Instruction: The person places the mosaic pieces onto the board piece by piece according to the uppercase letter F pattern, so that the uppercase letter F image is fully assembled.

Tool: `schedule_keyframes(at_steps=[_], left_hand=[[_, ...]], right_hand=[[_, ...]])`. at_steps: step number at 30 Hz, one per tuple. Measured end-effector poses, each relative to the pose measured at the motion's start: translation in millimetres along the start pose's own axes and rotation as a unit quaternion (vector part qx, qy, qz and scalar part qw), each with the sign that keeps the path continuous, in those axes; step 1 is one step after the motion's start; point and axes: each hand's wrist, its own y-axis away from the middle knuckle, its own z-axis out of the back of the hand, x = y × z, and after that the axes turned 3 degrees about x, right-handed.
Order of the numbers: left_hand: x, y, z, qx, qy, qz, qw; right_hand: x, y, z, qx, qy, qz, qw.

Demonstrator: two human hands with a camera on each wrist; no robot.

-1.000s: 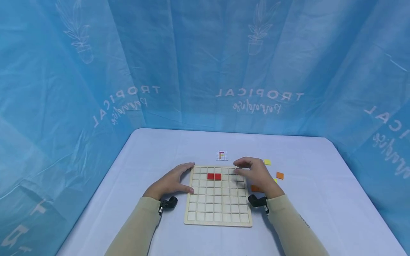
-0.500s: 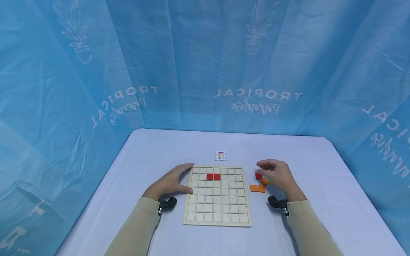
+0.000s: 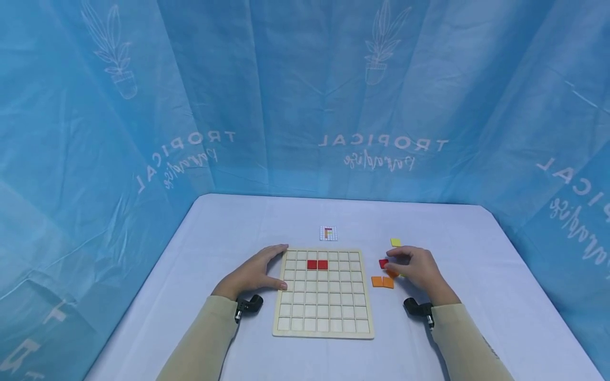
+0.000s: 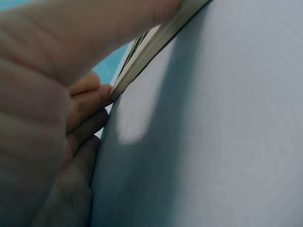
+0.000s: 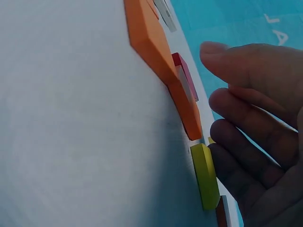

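A wooden grid board [image 3: 323, 325] lies flat on the white table, with two red square tiles [image 3: 322, 265] side by side in its upper rows. My left hand [image 3: 252, 272] rests along the board's left edge; in the left wrist view its thumb and fingertips meet the wooden rim [image 4: 151, 49]. To the right of the board, my right hand [image 3: 422, 269] hovers low over loose square tiles, fingers relaxed and apart. Its thumb and fingertips are close to a red tile [image 3: 383, 263] and an orange tile [image 3: 392, 274]. A yellow tile [image 5: 204, 175] stands out below the fingers in the right wrist view.
Two orange tiles [image 3: 377, 281] lie near the board's right edge, and a yellow tile [image 3: 395, 242] lies beyond my right hand. Behind the board is a small gridded pattern card [image 3: 328, 233]. A blue printed curtain [image 3: 295, 106] encloses the table's back and sides.
My right hand has moved from over the board's upper right corner to the loose tiles on the right, then slightly down. The left hand stays at the board's edge.
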Motion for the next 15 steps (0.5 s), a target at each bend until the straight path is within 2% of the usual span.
schedule_keyframes(at_steps=[6,15], left_hand=[[0.5,-0.8,-0.7,-0.002,-0.012,-0.006,0.9999],[0.3,-1.0,-0.6,-0.001,-0.011,-0.001,0.9999]], right_hand=[[-2.8,-0.5,-1.6,0.007,0.005,0.011,0.9999],[-1.9,-2.1,-4.5,0.005,0.041,0.03,0.9987]])
